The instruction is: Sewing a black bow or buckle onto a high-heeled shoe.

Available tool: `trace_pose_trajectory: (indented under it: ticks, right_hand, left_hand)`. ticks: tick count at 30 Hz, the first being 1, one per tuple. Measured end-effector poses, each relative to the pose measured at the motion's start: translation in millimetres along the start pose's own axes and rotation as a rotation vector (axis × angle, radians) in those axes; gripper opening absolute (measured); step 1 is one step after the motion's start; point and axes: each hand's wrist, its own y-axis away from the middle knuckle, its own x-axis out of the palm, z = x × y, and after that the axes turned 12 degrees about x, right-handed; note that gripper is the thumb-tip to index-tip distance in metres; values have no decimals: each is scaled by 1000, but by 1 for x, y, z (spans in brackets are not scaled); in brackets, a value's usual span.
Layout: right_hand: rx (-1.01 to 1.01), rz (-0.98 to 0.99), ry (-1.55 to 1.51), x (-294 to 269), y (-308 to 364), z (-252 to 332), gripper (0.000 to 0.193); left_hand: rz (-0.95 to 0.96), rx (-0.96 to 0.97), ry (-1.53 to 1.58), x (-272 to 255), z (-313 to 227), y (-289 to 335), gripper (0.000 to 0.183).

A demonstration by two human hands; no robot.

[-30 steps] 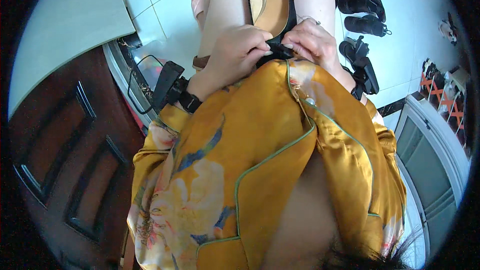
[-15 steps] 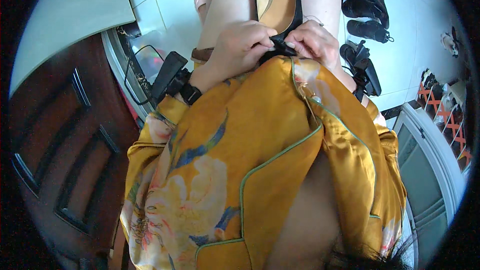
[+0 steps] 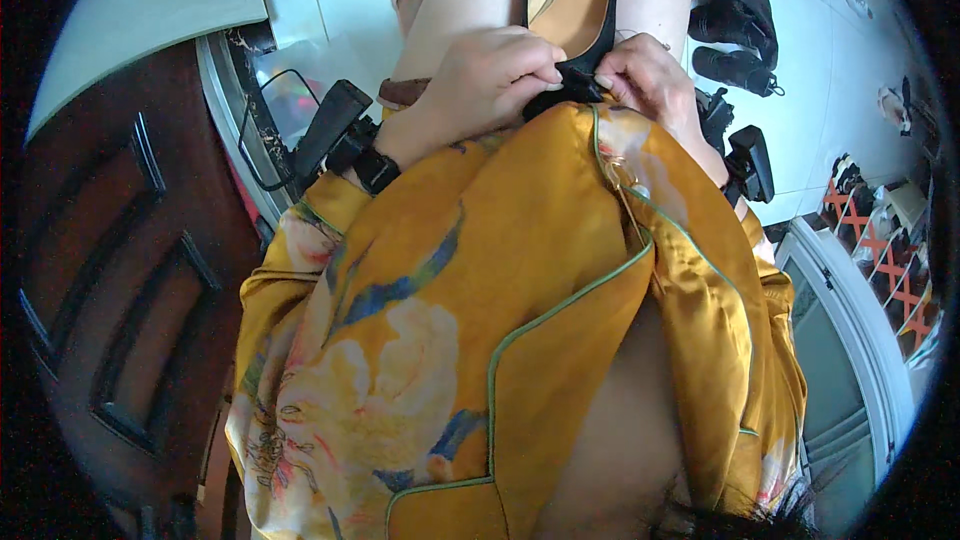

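A black shoe with a tan insole lies lengthwise on my lap between my thighs, its far end cut off by the top of the view. At its near end is a shiny black part, perhaps a bow or strap, its exact shape half hidden by my fingers. My left hand pinches this part from the left, fingers bent and pressed together. From the right, my right hand pinches the shoe's edge between thumb and fingers. A small gap separates the two sets of fingertips.
Black shoes and dark cloth lie on the white tiled floor at right. Further right stands a red lattice rack with shoes. A dark brown panelled door is on the left, a pale tabletop above it. Black devices are strapped to both wrists.
Both hands and the shoe sit slightly further right in the view, which has itself shifted a little. My fingertips are a bit further apart, showing more of the shiny black part.
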Motion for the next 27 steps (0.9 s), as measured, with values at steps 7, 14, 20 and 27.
trace_pose_trajectory:
  ticks: [7,14,20,27]
  right_hand:
    - [-82,-37,-12,7,1,5,15]
    - [-145,-81,-71,11,4,5,14]
    - [-133,-86,-91,11,4,4,11]
    - [-29,-12,-157,14,7,5,10]
  left_hand:
    - [-18,1,-11,-2,-8,3,13]
    - [-2,37,-33,-3,-12,3,12]
    - [13,40,-45,-2,-13,2,12]
    - [-16,-103,13,0,-14,4,12]
